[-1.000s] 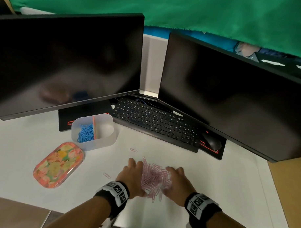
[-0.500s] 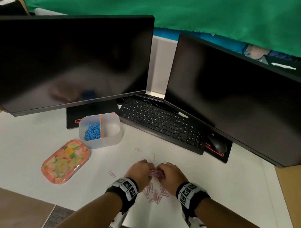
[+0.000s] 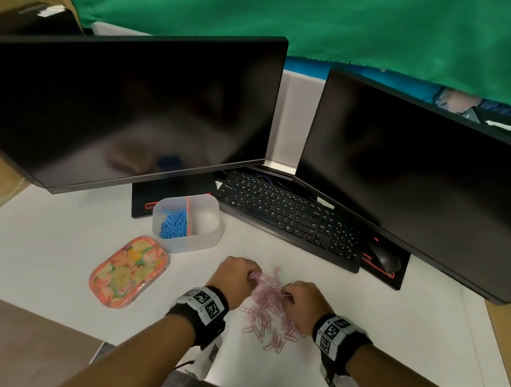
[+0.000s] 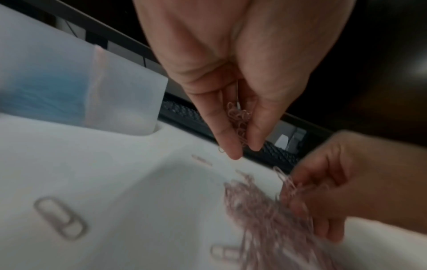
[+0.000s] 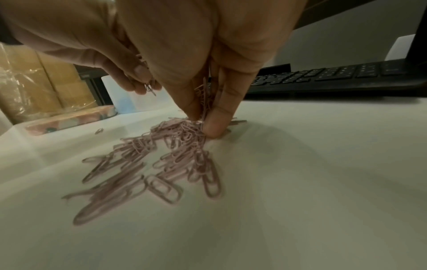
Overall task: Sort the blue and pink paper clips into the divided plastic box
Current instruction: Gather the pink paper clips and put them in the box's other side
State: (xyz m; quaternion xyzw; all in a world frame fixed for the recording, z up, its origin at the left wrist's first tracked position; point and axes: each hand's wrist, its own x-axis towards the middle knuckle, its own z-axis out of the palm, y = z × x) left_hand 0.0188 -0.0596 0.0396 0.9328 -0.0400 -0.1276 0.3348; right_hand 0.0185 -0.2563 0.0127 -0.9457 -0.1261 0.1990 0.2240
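The left hand pinches a small bunch of pink paper clips, and the right hand pinches another bunch at the top of the pile on the desk. The divided plastic box stands at about 11 o'clock from the hands, nearer to the left hand; its divider runs toward 12 o'clock. The blue paper clips fill its left compartment, the right one is empty, so I think the pink go there. The floral lid lies at 9 o'clock, the keyboard at 1 o'clock; nothing blocks the way
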